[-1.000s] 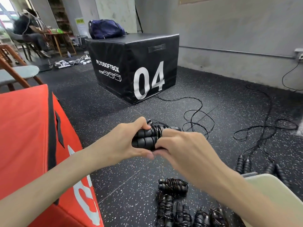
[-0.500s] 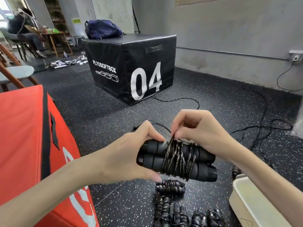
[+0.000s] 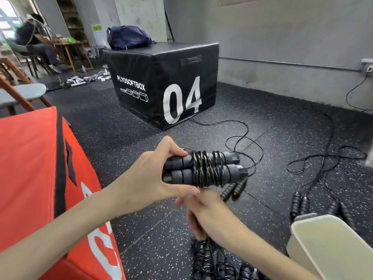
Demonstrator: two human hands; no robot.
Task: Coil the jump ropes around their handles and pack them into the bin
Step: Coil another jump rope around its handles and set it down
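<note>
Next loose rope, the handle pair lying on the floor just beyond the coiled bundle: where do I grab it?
Grip the loose handle pair across both ribbed grips at mid-length, from above. They lie side by side touching, so one grasp takes both, while the cord trails off their far ends.

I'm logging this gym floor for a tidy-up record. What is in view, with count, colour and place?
Held jump rope: one, black, coiled round its paired handles, mid-frame.
Coiled ropes: several, black, floor at bottom.
Loose ropes: a few, black, floor at right.
Bin: one, cream, bottom right.
Plyo box: one, black, marked 04, behind.
Bag: one, navy, on that box.
Red box: one, left.
Left hand: grips the handles.
Right hand: below the bundle, grip unclear.
</note>
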